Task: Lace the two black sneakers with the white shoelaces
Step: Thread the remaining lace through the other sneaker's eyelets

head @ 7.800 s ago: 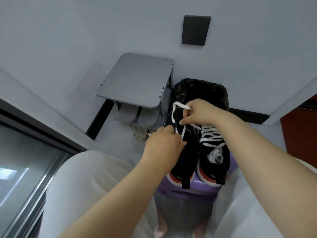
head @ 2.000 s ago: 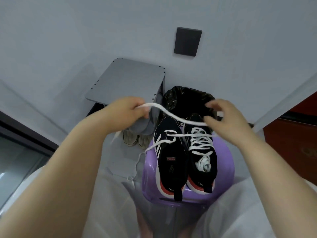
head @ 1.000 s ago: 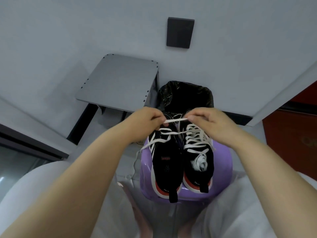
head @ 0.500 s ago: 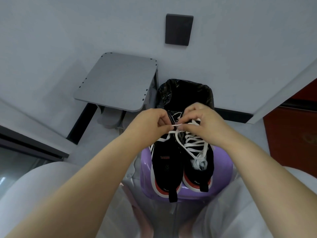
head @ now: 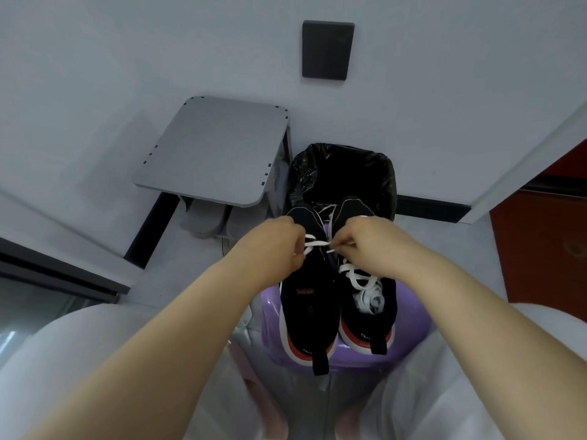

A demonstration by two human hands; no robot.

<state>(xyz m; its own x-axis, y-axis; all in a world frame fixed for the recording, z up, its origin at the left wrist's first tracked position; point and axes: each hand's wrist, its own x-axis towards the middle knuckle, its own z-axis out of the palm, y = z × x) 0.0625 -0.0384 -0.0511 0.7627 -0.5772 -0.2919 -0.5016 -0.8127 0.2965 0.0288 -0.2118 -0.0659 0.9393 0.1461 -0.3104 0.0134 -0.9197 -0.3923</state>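
The left hand (head: 276,246) and the right hand (head: 365,242) meet over the black sneaker (head: 308,300) on the purple stool (head: 416,335). The left hand's fingers are curled and pinch the white shoelace (head: 316,243). The right hand pinches another strand at its fingertips. The lace runs short and taut between the two sets of fingers, just above the shoe's forepart. The second black sneaker (head: 389,300), laced, lies just beside, below the right wrist.

The left arm (head: 178,335) and right arm (head: 476,306) are bare all the way from the near edge to the left hand (head: 279,246) and right hand (head: 365,242). Thin, smooth white cloth (head: 444,382) is worn below, rounding over the left knee (head: 63,350) at near left and the right knee (head: 533,338) at near right, with soft folds between.
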